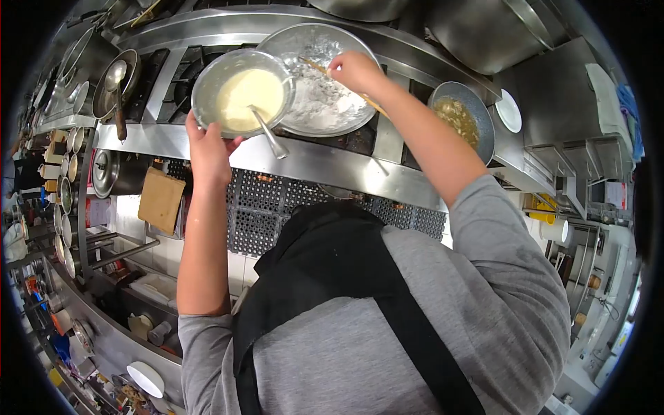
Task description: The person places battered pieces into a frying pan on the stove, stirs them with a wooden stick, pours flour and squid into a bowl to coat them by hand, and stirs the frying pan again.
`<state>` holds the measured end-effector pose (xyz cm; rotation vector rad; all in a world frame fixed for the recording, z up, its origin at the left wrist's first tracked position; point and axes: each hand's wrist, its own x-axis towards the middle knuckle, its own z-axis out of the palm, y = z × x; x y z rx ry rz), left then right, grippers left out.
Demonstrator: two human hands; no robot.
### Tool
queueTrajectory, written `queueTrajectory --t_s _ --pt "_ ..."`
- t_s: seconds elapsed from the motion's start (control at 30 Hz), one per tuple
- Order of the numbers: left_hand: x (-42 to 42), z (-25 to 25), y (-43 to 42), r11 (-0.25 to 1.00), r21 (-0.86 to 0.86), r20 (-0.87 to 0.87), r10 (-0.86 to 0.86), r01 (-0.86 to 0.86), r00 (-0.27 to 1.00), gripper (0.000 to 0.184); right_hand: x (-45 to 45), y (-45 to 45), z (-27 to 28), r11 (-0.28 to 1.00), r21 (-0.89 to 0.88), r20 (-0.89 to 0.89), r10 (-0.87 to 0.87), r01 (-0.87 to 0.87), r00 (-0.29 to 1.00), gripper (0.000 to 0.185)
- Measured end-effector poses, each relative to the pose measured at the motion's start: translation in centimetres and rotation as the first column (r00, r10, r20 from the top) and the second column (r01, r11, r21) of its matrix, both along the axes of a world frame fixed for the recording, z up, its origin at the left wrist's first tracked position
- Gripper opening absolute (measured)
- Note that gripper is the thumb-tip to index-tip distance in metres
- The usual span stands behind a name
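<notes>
My left hand [209, 153] grips the near edge of a steel mixing bowl [202, 95], thumb and fingers at its rim. Pale yellow batter [247, 97] fills much of that bowl, and a metal spoon [270, 135] leans in it with its handle over the near rim. Behind and to the right, partly covered by it, is a wider steel bowl [285, 38] with white flour [321, 100] inside. Above the flour, my right hand [356, 71] is closed on wooden chopsticks [313, 65], their tips over the flour and their back ends showing beneath my wrist.
A pan [477, 104] with frying oil and bits in it sits on the stove to the right. Beyond it lies a white plate [508, 111]. A large steel pot [477, 41] stands at the back. At left, a wok [104, 104] holds a ladle [115, 75].
</notes>
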<state>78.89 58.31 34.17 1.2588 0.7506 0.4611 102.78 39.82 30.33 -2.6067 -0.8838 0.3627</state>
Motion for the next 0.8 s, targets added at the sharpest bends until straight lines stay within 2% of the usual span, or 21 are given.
queueTrajectory --t_s 0.17,0.23,0.27,0.33,0.37,0.53,0.6,0.67,0.73,0.8 --pt "-3.1 -1.6 4.0 0.999 -0.023 0.017 0.048 -0.048 0.999 0.05 -0.3 2.9 -9.5 0.998 -0.048 0.015 0.043 -0.043 0.999 0.017" --pt "-3.7 -2.0 4.8 0.997 -0.042 0.014 0.072 -0.071 0.997 0.05 -0.1 3.4 -11.0 0.978 -0.208 0.117 0.009 0.016 0.993 0.015" --pt "-4.0 -2.2 5.1 0.995 -0.059 0.017 0.08 -0.079 0.997 0.051 -0.1 3.6 -11.5 0.978 -0.207 0.113 0.023 0.001 0.993 0.015" --pt "-4.3 -2.4 5.5 0.994 -0.056 0.015 0.09 -0.089 0.996 0.052 -0.3 3.6 -12.1 0.978 -0.207 0.255 0.072 -0.018 0.964 0.013" --pt "-4.4 -2.4 5.5 0.994 -0.068 0.008 0.082 -0.082 0.997 0.052 -0.3 3.7 -12.4 0.981 -0.192 0.272 0.077 -0.025 0.959 0.012" --pt "-3.8 -2.0 5.0 0.997 -0.076 -0.01 0.028 -0.029 1.0 0.048 -0.8 3.6 -10.4 0.977 -0.212 0.194 0.033 0.009 0.98 0.016" --pt "-3.2 -2.0 4.5 0.996 -0.086 -0.011 0.009 -0.01 1.0 0.048 -0.8 2.6 -8.7 0.999 -0.041 0.154 0.016 -0.01 0.988 0.011" --pt "-2.4 -1.8 3.9 0.995 -0.095 0.027 -0.029 0.032 0.999 0.049 -1.7 1.8 -4.9 1.0 -0.003 0.148 -0.03 0.031 0.989 0.012" --pt "-1.5 -1.7 3.2 0.995 -0.085 0.034 -0.055 0.058 0.998 0.05 -1.5 0.7 -2.3 0.991 0.133 0.107 -0.01 -0.004 0.994 0.015" --pt "-0.5 -1.6 2.2 0.989 -0.079 0.038 -0.124 0.126 0.992 0.051 -1.6 -0.3 0.9 0.987 0.15 0.195 0.026 -0.056 0.981 0.017"
